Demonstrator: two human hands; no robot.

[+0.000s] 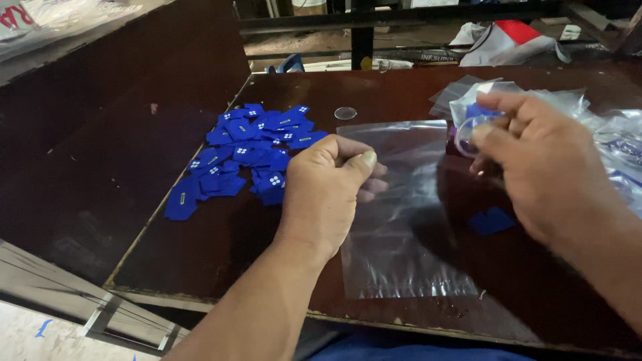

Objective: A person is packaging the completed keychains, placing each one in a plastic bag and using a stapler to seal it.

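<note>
Left hand closed in a loose fist on the left edge of a clear bag, thumb pressed over the curled fingers, pinning the film flat on the dark brown table. Right hand raised just above the bag's right side, fingertips pinched together on a small clear disc, with what looks like a blue bit behind it. Bag lying between the two hands, lower edge near the table's front rim.

Likely trouble: thin, slippery film sliding out from under the fist if the grip eases, closing the bag's mouth. Disc small and see-through, so easy to fumble out of the pinch and lose against the glossy top. Loose blue piece lying by the right wrist, whether under or on the film cannot tell, and open to a sweep of the forearm.

Heap of flat blue tags spread at the left, some bearing small white dots or a short pale bar. Second clear disc alone beyond the heap. Crumpled clear bags piled far right, blue bits showing inside. White-and-red wrapper on the floor beyond the table
</note>
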